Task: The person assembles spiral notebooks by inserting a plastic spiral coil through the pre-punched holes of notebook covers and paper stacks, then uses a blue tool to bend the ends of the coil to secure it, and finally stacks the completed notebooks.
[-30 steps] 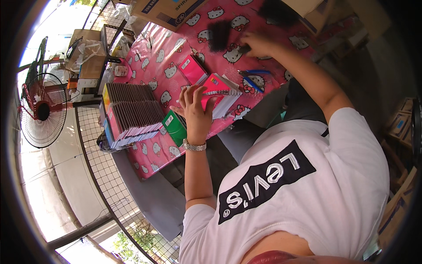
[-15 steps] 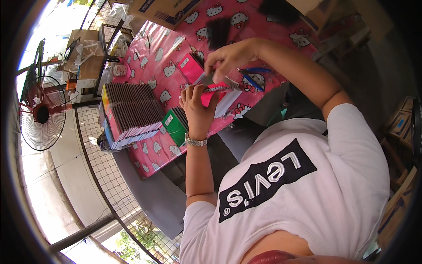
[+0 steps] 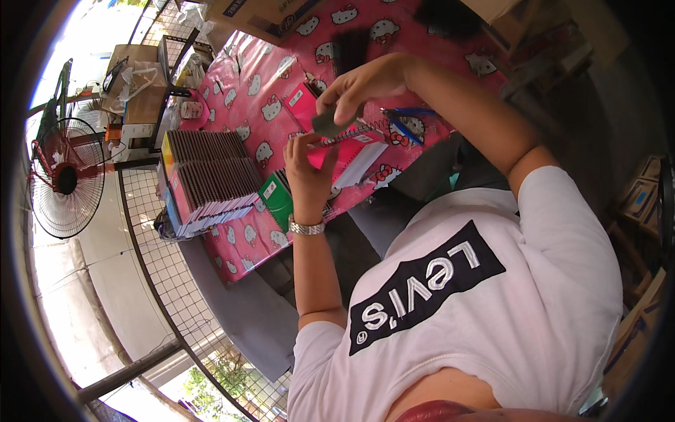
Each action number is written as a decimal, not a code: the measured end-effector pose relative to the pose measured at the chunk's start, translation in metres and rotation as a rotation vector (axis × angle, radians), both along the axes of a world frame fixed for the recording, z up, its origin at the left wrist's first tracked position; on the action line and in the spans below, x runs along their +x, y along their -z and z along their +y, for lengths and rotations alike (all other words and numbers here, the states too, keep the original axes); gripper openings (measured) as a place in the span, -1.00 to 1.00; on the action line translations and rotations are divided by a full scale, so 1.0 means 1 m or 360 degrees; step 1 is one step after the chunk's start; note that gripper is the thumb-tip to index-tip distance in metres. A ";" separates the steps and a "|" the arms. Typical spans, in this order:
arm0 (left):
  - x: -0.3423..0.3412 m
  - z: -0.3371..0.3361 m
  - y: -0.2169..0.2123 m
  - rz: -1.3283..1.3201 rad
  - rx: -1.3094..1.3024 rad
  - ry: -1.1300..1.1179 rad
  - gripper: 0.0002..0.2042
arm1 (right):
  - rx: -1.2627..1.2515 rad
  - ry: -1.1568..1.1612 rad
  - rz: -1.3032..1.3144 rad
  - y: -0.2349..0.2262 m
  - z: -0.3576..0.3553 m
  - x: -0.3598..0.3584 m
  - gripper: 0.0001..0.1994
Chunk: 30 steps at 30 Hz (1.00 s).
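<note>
Although daylight glares at the left, past a wire grid [image 3: 165,271] and one fan [image 3: 65,179], the right side of the room lies dim, with cardboard boxes [image 3: 638,198] at its edge. A glossy pink tablecloth [image 3: 247,83], printed with white cat faces, covers the table. Printed lettering marks the carton [image 3: 264,17] at the top, and white letters fill the black panel [image 3: 425,290] on the person's shirt [image 3: 485,330]; small white labels sit on one green notebook [image 3: 279,204] and one upper pink notebook [image 3: 304,109]. Near the table's front edge, between the green notebook and one pair of blue-handled pliers [image 3: 406,128], lies a pink spiral notebook [image 3: 348,167]. The left hand [image 3: 308,172] spans its end, fingers bent by the coil [image 3: 355,133]; whether it grips, I cannot tell. The right hand [image 3: 369,81] pinches a dark, blurred piece [image 3: 329,126] at the coil. Two black bundles [image 3: 349,49] lie farther back; one tall notebook stack [image 3: 211,172], too tightly packed to count, stands at left.
</note>
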<state>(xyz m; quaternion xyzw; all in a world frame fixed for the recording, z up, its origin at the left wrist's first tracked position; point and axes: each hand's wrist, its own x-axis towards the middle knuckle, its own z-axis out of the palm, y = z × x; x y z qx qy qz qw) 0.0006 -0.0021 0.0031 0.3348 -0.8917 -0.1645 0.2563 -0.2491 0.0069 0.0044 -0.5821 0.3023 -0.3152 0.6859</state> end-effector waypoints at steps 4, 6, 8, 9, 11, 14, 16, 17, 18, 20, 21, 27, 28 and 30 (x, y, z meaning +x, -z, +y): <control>0.013 -0.008 0.002 -0.0008 0.0099 0.0022 -0.70 | -0.0209 -0.0025 0.0246 -0.005 -0.013 0.004 -0.61; 0.016 -0.011 0.009 0.0119 0.0423 -0.0031 -0.73 | 0.0183 -0.0053 -0.0267 0.001 -0.011 0.009 -0.61; 0.016 -0.011 0.009 0.0196 0.0641 -0.0063 -0.76 | -0.0086 -0.0161 0.0357 -0.001 -0.026 0.009 -0.61; 0.016 -0.009 0.007 0.0208 0.0699 -0.0067 -0.77 | -0.0088 -0.0140 0.0360 -0.001 -0.027 0.009 -0.61; 0.017 -0.010 0.007 0.0252 0.0775 -0.0056 -0.78 | -0.0088 -0.0110 0.0363 -0.002 -0.028 0.010 -0.62; 0.021 -0.014 0.014 0.0338 0.0844 -0.0027 -0.78 | -0.0085 -0.0067 0.0367 -0.003 -0.028 0.013 -0.63; 0.019 -0.015 0.014 0.0382 0.0905 -0.0032 -0.78 | -0.0161 -0.0070 0.0244 -0.004 -0.025 0.013 -0.64; 0.019 -0.015 0.016 0.0447 0.0921 0.0025 -0.77 | 0.0039 -0.0057 -0.0072 -0.002 -0.018 0.017 -0.63; 0.019 -0.016 0.017 0.0512 0.0936 0.0082 -0.77 | 0.0239 -0.0044 -0.0388 -0.002 -0.014 0.019 -0.63; 0.019 -0.016 0.019 0.0554 0.0959 0.0121 -0.76 | 0.0005 -0.0025 0.0147 -0.002 -0.024 0.015 -0.58; 0.020 -0.017 0.020 0.0530 0.0967 0.0103 -0.76 | -0.0115 -0.0012 0.0414 -0.003 -0.027 0.012 -0.55; 0.014 -0.010 0.017 0.0562 0.0840 0.0174 -0.75 | 0.0186 0.0001 -0.0062 0.008 -0.020 0.011 -0.48; 0.011 -0.009 0.015 0.0568 0.0869 0.0192 -0.76 | 0.0177 0.0074 -0.0123 0.012 -0.019 0.009 -0.48; 0.016 -0.011 0.016 0.0386 0.0718 0.0151 -0.77 | 0.0172 0.0198 -0.0240 0.017 -0.014 0.007 -0.47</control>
